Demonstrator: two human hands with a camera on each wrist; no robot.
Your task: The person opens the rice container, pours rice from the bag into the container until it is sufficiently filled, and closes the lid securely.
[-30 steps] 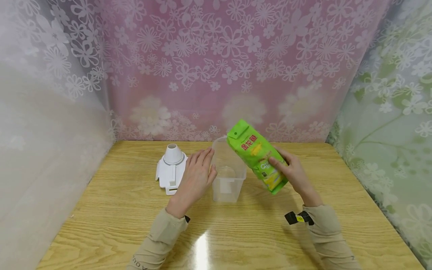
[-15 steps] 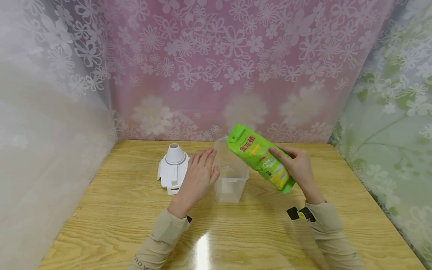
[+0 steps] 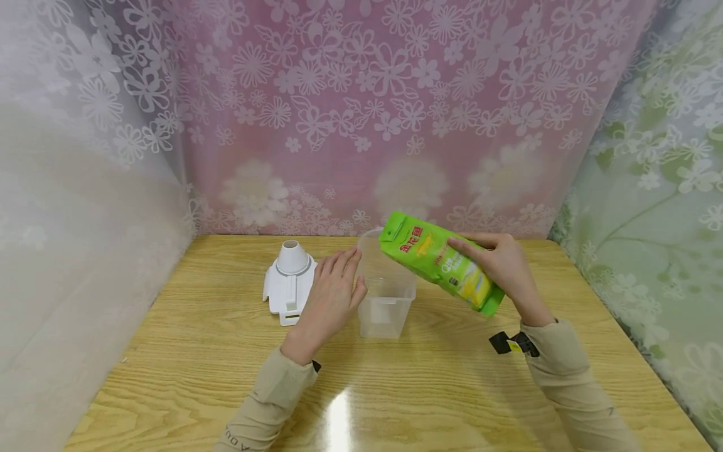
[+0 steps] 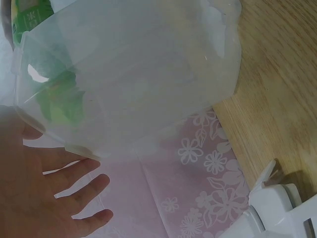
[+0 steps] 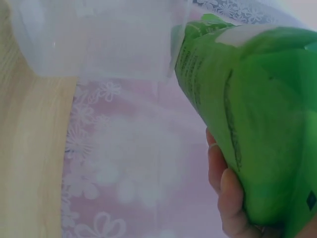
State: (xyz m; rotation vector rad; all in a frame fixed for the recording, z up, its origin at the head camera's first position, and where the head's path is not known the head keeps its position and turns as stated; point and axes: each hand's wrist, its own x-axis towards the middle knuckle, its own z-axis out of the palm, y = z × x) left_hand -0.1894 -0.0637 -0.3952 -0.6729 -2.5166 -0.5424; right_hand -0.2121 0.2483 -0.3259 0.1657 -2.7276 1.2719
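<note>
A green printed bag (image 3: 432, 257) with yellow pictures is held tilted in my right hand (image 3: 499, 260), thumb on its front face. Its upper end leans over the rim of a clear plastic container (image 3: 381, 320), which stands upright. Against the container's left side rests my left hand (image 3: 332, 295), fingers straight. The left wrist view shows fingers (image 4: 81, 196) spread at the rim of the container (image 4: 138, 74). In the right wrist view, the fingers (image 5: 230, 198) curl under the bag (image 5: 262, 109). The bag's mouth is mostly hidden there.
Left of the container lies a white plastic lid-like piece (image 3: 290, 282) with a cone on top, partly behind my left hand. All stand on a wooden table (image 3: 429, 389). A pink flowered curtain (image 3: 339, 125) hangs behind it, with pale curtains at both sides.
My right hand has raised the bag's lower end and moved it right, so the bag lies flatter, its upper end lower at the rim. My left hand stays at the container.
</note>
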